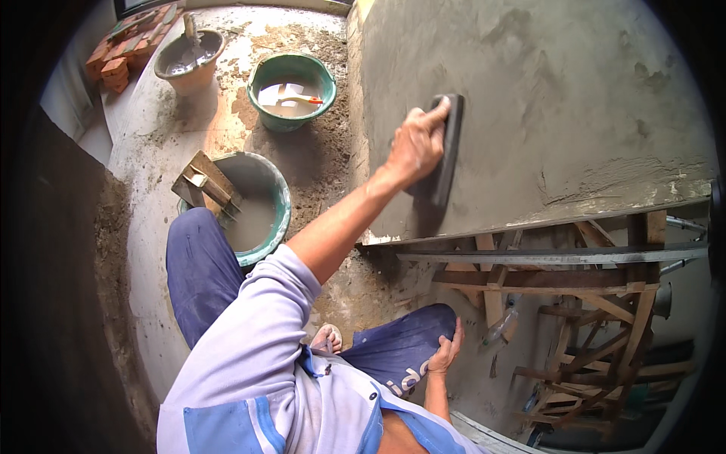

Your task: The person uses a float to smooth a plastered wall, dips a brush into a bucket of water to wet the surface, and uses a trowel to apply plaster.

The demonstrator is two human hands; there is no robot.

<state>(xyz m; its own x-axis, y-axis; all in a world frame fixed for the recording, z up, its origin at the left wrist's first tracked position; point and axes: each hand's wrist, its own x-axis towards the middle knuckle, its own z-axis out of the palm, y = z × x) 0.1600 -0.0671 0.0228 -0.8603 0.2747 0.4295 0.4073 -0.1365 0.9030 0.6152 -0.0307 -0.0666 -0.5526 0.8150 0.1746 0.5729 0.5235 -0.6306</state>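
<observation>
My left hand (420, 147) grips a long dark plastering float (446, 170) on the grey plastered surface (575, 91) at upper right, which has smears and rougher patches near its lower edge. My right hand (442, 356) rests on my bent knee (404, 340), fingers loosely extended with no tool in them. Left of the plastered surface, a large green bucket (261, 212) holds grey watery liquid, with a wooden-handled float (204, 185) leaning in it. A smaller green bucket (291, 117) beyond holds cloudy liquid and a white tool with a red-tipped handle.
A pale bucket (181, 83) stands near red bricks (113, 72) at upper left. A dirty pale floor (140, 242) runs beside a dark ledge (76, 250). Below the plastered surface are a long metal bar (529, 257) and wooden trestles (628, 333).
</observation>
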